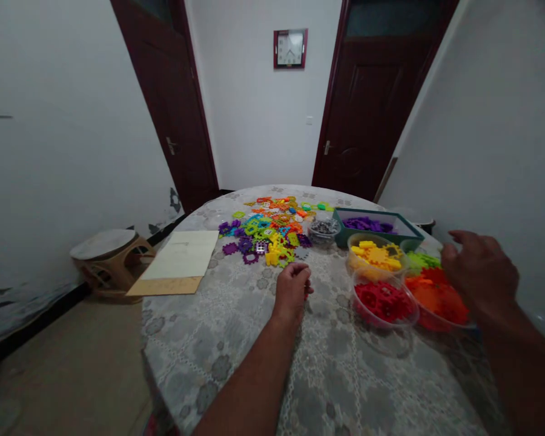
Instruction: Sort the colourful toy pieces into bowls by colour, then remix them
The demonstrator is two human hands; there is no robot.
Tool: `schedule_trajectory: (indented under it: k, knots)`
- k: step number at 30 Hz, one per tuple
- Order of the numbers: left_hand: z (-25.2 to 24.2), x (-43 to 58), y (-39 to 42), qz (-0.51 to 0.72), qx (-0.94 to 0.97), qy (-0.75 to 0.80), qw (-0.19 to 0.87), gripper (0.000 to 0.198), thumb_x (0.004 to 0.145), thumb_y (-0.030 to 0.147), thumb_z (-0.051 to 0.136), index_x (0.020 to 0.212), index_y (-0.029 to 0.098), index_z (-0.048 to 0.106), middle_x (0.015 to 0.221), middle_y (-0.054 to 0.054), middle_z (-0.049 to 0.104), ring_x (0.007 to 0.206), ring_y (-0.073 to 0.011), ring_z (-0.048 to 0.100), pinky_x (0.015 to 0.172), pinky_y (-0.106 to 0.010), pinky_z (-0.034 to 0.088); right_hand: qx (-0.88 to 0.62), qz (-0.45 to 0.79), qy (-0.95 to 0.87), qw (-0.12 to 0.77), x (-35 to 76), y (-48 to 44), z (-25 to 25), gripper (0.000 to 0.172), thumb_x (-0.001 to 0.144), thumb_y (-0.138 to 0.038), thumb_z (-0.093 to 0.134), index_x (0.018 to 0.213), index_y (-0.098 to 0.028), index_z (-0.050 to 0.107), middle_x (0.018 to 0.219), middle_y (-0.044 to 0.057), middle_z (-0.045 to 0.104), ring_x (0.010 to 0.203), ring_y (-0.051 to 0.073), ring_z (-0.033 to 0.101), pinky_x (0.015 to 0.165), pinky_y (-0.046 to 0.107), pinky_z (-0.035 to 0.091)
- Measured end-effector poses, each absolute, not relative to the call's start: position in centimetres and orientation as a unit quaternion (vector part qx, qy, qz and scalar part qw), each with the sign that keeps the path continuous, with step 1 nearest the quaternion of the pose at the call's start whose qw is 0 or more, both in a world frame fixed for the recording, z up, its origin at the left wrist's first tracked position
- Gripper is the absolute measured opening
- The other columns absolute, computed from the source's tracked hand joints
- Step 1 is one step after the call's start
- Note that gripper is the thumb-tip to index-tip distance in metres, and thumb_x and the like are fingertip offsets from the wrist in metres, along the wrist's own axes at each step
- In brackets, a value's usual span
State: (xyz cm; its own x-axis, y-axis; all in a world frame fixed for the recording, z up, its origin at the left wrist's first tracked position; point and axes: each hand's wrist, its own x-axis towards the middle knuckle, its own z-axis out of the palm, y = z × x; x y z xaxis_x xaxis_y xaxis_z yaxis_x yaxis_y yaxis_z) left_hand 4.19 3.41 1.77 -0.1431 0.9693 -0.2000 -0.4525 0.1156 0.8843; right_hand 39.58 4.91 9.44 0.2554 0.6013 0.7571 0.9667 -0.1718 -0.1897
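Note:
My left hand (293,292) rests over the middle of the table with its fingers curled in. A bit of red plastic shows at its fingertips, mostly hidden by the fingers. At the right, my right hand (484,269) hovers beside a clear bowl of orange pieces (438,297), thumb and forefinger apart, with nothing visible between them. Between the hands stand a clear bowl of red gear pieces (384,303) and one of yellow pieces (376,255). Green pieces (422,260) lie behind the orange ones. Past my left hand spreads a pile of mixed coloured gear pieces (272,230).
A small tub of grey pieces (323,229) stands by a green-edged box (404,227) holding purple pieces (367,225). Paper sheets (181,254) lie at the table's left edge, over a brown sheet (166,286). A wooden stool (113,260) stands on the floor at left.

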Motion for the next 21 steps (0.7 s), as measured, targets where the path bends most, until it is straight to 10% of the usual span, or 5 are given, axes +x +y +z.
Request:
schedule_trajectory:
  k: [8, 21]
  knots:
    - [0.9, 3.0, 4.4, 0.670, 0.303, 0.486, 0.473, 0.017, 0.077, 0.026, 0.076, 0.092, 0.018, 0.071, 0.077, -0.001, 0.064, 0.065, -0.0128, 0.058, 0.058, -0.022, 0.046, -0.455, -0.030, -0.812, 0.365, 18.7, -0.8, 2.5, 0.037, 0.101, -0.030, 0.055, 0.138, -0.023, 0.059, 0.135, 0.015, 0.067, 0.127, 0.033, 0.064, 0.110, 0.053, 0.053]
    - [4.1, -6.5, 8.7, 0.717, 0.306, 0.562, 0.276, 0.032, 0.073, 0.009, 0.075, 0.100, 0.024, 0.068, 0.110, -0.005, 0.069, 0.120, -0.0238, 0.062, 0.104, -0.032, 0.047, -0.535, -0.046, -0.786, 0.308, 12.7, 3.1, -6.6, 0.068, 0.096, -0.046, 0.065, 0.155, -0.015, 0.048, 0.161, 0.029, 0.046, 0.149, 0.049, 0.044, 0.116, 0.068, 0.041]
